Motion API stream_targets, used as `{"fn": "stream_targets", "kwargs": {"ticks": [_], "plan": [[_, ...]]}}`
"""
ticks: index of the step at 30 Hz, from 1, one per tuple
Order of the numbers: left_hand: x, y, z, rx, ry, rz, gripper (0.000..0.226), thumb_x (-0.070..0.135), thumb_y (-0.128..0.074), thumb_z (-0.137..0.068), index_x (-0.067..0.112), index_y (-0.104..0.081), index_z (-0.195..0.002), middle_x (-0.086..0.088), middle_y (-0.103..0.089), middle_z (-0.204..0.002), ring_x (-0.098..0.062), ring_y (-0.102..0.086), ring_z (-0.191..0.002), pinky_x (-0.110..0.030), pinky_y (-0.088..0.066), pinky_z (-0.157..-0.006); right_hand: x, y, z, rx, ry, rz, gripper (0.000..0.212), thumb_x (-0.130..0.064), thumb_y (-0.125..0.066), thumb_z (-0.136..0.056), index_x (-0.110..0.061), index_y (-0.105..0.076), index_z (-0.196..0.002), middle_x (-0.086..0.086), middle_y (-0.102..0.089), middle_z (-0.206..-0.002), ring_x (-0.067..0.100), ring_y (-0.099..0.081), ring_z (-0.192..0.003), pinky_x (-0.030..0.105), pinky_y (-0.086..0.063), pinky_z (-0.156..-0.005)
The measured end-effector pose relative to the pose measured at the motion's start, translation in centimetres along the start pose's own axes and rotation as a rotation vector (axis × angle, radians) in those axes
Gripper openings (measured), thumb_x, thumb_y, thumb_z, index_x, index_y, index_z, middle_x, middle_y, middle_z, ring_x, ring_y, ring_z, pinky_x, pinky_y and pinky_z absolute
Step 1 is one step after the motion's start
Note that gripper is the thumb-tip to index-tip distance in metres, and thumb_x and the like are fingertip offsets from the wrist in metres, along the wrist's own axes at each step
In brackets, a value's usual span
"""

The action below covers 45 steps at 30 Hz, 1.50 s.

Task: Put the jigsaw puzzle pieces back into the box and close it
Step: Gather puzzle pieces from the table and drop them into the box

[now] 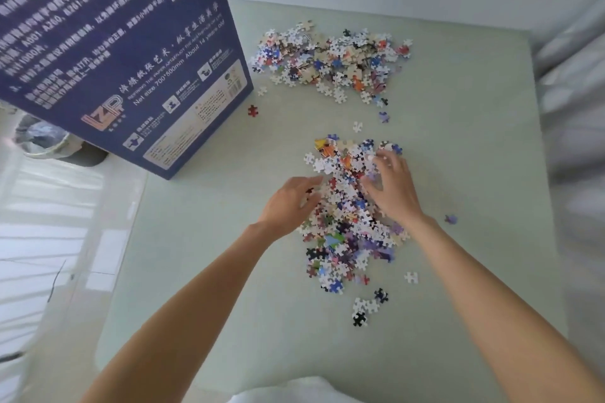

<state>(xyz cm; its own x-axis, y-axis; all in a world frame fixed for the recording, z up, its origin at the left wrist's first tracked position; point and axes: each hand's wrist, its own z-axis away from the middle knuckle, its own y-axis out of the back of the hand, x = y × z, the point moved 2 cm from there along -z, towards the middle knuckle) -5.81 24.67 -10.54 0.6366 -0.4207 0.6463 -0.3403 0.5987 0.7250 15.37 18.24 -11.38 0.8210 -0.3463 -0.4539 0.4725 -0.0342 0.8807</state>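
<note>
Both hands, left (288, 203) and right (393, 186), lay spread-fingered on the near pile (347, 206), grasping nothing; far pile (330, 62) beyond it, box (124, 42) left.

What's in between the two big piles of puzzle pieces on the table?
In the head view, mostly bare table, with two loose pieces: a white piece and a purple piece, between the far pile and the near pile.

near pile (350, 216): on counter (203, 271), between both hands
far pile (330, 62): behind it
box (124, 52): far left
</note>
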Motion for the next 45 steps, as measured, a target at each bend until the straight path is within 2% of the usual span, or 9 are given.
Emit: {"fn": "stream_targets", "kwargs": {"ticks": [5, 10, 19, 24, 28, 34, 37, 41, 45], "plan": [[-4.3, 4.2, -3.7, 0.323, 0.168, -0.178, 0.048, 0.028, -0.047, -0.096, 0.014, -0.036, -0.141, -0.007, -0.03, -0.151, -0.026, -0.024, -0.139, -0.041, -0.024, -0.112, 2.0, 0.6, -5.0, -0.029, 0.043, 0.01, 0.048, -0.033, -0.053, -0.092, -0.012, -0.044, -0.134, 0.009, -0.027, -0.15, 0.028, -0.02, -0.139, 0.044, -0.016, -0.114], [-6.7, 4.9, -7.9, 0.261, 0.457, -0.271, 0.06, 0.039, -0.037, -0.097, 0.011, -0.018, -0.147, -0.012, -0.006, -0.157, -0.026, -0.001, -0.144, -0.037, -0.005, -0.118, 2.6, 1.9, -11.5, -0.035, 0.13, 0.025, 0.051, -0.034, -0.048, -0.094, -0.014, -0.036, -0.139, 0.007, -0.02, -0.154, 0.027, -0.011, -0.142, 0.041, -0.008, -0.115], [-4.1, 5.2, -15.3, 0.343, -0.07, -0.377, 0.045, 0.036, -0.033, -0.098, 0.016, -0.042, -0.137, -0.003, -0.04, -0.145, -0.02, -0.027, -0.138, -0.035, -0.014, -0.117, 5.9, 5.5, -25.8, 0.008, 0.109, 0.14, 0.06, -0.053, -0.033, -0.094, -0.018, -0.034, -0.142, 0.004, -0.015, -0.156, 0.03, -0.003, -0.143, 0.049, 0.001, -0.114], [-6.0, 8.3, -22.7, 0.402, 0.307, -0.379, 0.062, 0.053, -0.028, -0.096, 0.024, -0.014, -0.149, -0.005, -0.004, -0.157, -0.027, 0.003, -0.145, -0.042, 0.004, -0.115, 7.2, 5.6, -29.9, -0.082, -0.059, 0.085, 0.056, -0.058, -0.021, -0.095, -0.035, -0.02, -0.146, -0.004, 0.001, -0.157, 0.031, 0.011, -0.143, 0.055, 0.009, -0.112], [-7.1, 8.4, -24.8, 0.294, 0.427, -0.292, 0.063, 0.056, -0.021, -0.096, 0.026, -0.005, -0.149, -0.002, 0.006, -0.158, -0.027, 0.011, -0.144, -0.043, 0.008, -0.115, 5.3, 4.0, -30.7, -0.206, 0.06, 0.141, 0.058, -0.061, -0.013, -0.093, -0.038, -0.016, -0.145, -0.007, 0.003, -0.157, 0.03, 0.014, -0.142, 0.056, 0.015, -0.108], [-4.0, 4.9, -21.5, 0.188, 0.052, -0.187, 0.063, 0.059, -0.016, -0.092, 0.029, -0.025, -0.146, 0.007, -0.019, -0.155, -0.017, -0.004, -0.145, -0.041, -0.003, -0.118, 3.2, 2.0, -22.8, -0.285, 0.406, 0.068, 0.097, -0.079, 0.008, -0.074, -0.024, -0.035, -0.141, -0.007, -0.006, -0.154, 0.019, 0.006, -0.143, 0.042, 0.016, -0.111], [-2.1, 4.4, -18.1, 0.157, -0.07, -0.06, 0.056, 0.052, -0.021, -0.094, 0.023, -0.053, -0.129, 0.006, -0.048, -0.14, -0.015, -0.029, -0.138, -0.032, -0.022, -0.112, 3.3, 1.3, -17.6, -0.375, 0.54, 0.008, 0.078, -0.072, -0.006, -0.084, -0.027, -0.049, -0.132, -0.015, -0.013, -0.15, 0.015, 0.004, -0.143, 0.042, 0.011, -0.115], [-0.9, 5.7, -15.9, 0.185, -0.068, 0.012, 0.05, 0.051, -0.027, -0.094, 0.024, -0.064, -0.113, 0.007, -0.065, -0.115, -0.008, -0.058, -0.104, -0.032, -0.048, -0.087, 2.8, 3.8, -15.2, -0.413, 0.511, -0.266, 0.042, -0.055, -0.038, -0.09, -0.031, -0.065, -0.11, -0.027, -0.038, -0.139, 0.004, -0.024, -0.137, 0.034, -0.019, -0.113], [-1.4, 8.6, -20.6, 0.4, -0.118, -0.053, 0.031, 0.032, -0.044, -0.097, 0.017, -0.061, -0.117, -0.001, -0.062, -0.12, -0.014, -0.053, -0.111, -0.033, -0.039, -0.099, 2.4, 6.6, -19.6, -0.166, 0.424, -0.336, 0.028, -0.036, -0.05, -0.091, -0.021, -0.067, -0.108, -0.013, -0.055, -0.127, 0.007, -0.047, -0.12, 0.037, -0.032, -0.106]]}}
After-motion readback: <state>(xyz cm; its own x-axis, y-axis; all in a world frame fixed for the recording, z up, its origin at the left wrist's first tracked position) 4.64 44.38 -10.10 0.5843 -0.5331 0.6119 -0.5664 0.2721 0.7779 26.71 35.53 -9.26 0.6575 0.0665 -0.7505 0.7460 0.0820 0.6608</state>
